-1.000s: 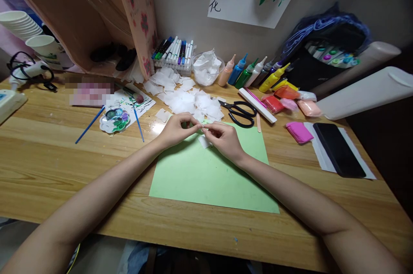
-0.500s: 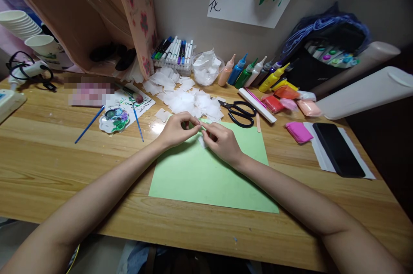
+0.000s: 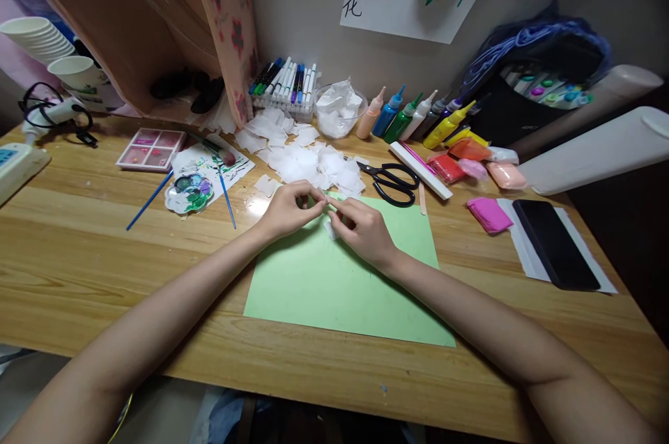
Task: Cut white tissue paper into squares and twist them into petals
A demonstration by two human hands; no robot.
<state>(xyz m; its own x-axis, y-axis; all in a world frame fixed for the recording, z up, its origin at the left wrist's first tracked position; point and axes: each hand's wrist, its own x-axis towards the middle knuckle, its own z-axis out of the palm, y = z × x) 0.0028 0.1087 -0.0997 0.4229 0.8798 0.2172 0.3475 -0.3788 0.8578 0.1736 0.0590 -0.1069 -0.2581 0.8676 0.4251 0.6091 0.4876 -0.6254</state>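
Note:
My left hand [image 3: 295, 208] and my right hand [image 3: 363, 228] meet fingertip to fingertip over the upper part of a green sheet of paper [image 3: 339, 297]. Thumb and forefinger are pinched together on each side, around something tiny and pale that I cannot make out. Just below the fingertips, a small white paper piece [image 3: 330, 230] lies on the green sheet, partly beside my right fingers. A heap of torn white tissue pieces [image 3: 300, 165] spreads right behind my hands. Black-handled scissors [image 3: 394, 182] rest at the sheet's upper right edge.
Paint bottles [image 3: 400, 116], a clear bowl with white tissue [image 3: 339, 109] and a marker box [image 3: 287, 85] line the wall. Left are a paint palette [image 3: 188, 193] and brushes [image 3: 149, 200]. Right are clay packs [image 3: 447, 169], a pink packet [image 3: 488, 214] and a phone [image 3: 555, 243].
The camera view has shifted slightly, so the table's things appear a little farther right. Both hands keep the same pinch at nearly the same spot over the green sheet.

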